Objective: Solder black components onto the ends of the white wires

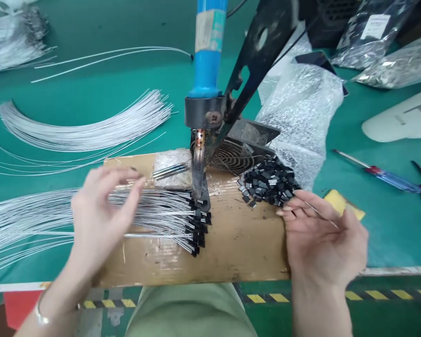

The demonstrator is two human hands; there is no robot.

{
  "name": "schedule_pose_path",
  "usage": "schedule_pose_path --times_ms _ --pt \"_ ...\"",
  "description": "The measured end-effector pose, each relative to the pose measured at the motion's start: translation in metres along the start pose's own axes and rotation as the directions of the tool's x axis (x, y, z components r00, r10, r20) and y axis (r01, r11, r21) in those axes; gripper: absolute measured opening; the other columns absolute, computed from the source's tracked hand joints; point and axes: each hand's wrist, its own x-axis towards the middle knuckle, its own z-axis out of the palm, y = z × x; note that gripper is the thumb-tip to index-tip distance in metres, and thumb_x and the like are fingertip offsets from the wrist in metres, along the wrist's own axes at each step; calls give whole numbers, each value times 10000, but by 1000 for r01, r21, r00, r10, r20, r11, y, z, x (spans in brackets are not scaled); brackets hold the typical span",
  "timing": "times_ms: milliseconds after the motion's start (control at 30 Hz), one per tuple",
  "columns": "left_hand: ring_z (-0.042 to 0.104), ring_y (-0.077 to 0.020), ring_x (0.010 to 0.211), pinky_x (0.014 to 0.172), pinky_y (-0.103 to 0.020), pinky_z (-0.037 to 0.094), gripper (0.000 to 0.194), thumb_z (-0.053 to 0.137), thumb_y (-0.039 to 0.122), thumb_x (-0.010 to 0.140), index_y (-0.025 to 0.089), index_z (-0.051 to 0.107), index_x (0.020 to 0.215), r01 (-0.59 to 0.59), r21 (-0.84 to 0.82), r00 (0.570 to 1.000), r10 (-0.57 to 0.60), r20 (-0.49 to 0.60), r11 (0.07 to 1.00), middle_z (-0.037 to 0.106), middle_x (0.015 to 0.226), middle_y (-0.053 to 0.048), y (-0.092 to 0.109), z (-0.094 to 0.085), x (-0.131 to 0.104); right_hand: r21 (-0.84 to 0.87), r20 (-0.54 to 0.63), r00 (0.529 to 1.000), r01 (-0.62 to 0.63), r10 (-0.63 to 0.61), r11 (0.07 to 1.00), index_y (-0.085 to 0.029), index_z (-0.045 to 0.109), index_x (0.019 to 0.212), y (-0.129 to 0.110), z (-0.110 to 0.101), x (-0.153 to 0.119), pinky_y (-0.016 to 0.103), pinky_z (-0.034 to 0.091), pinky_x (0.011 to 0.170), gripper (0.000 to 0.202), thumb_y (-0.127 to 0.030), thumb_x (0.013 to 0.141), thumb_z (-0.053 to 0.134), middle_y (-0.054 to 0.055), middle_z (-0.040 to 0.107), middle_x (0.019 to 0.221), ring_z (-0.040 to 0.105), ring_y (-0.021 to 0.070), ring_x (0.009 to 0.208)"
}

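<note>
My left hand (103,208) is loosely curled over the wires (161,208), thumb and forefinger close; whether they grip anything, I cannot tell. My right hand (324,243), palm up and half open, holds a thin rod (317,210) beside the black clips (270,183). The wires' black-tipped ends lie on the board (245,248), near the iron (207,70).
</note>
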Motion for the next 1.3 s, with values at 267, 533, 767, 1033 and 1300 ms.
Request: schedule_pose_path --times_ms 267,533,767,1033,1300 --pt "617 -379 1106 1007 -505 483 269 651 294 934 68 750 1042 21 332 975 -93 202 943 643 1031 -180 -87 31 98 -17 -26 999 22 -23 1000 -145 816 818 8 8 -6 273 563 567 416 -516 916 655 76 745 813 665 166 690" --pt "583 -325 1135 1050 -466 431 163 541 185 970 100 679 981 -68 244 959 -4 284 967 664 1090 -170 -85 23 99 -82 -12 997 71 -72 994 -143 797 789 9 12 -9 256 568 561 379 -505 885 743 61 779 800 681 147 644" --pt "669 -163 709 736 -313 516 164 554 212 995 114 613 1112 89 -23 983 -84 161 996 733 828 -54 -83 -8 96 -125 4 997 83 -83 989 -143 795 773 9 11 -12 244 564 570 365 -495 868 784 51 780 768 689 139 632" --pt "605 -142 680 616 -274 433 171 771 355 879 195 768 818 126 -131 992 -126 14 983 745 765 -31 -60 -62 48 -87 14 997 71 -70 994 -137 804 743 9 8 -7 278 541 525 552 -655 877 671 52 741 636 657 161 548" --pt "584 -142 564 533 -238 442 149 751 294 876 262 790 736 408 -375 682 -5 731 832 698 623 -10 -60 -73 -9 -285 451 890 215 -67 934 -193 818 733 -4 24 -57 277 421 492 354 -347 1008 658 31 668 600 589 154 538"
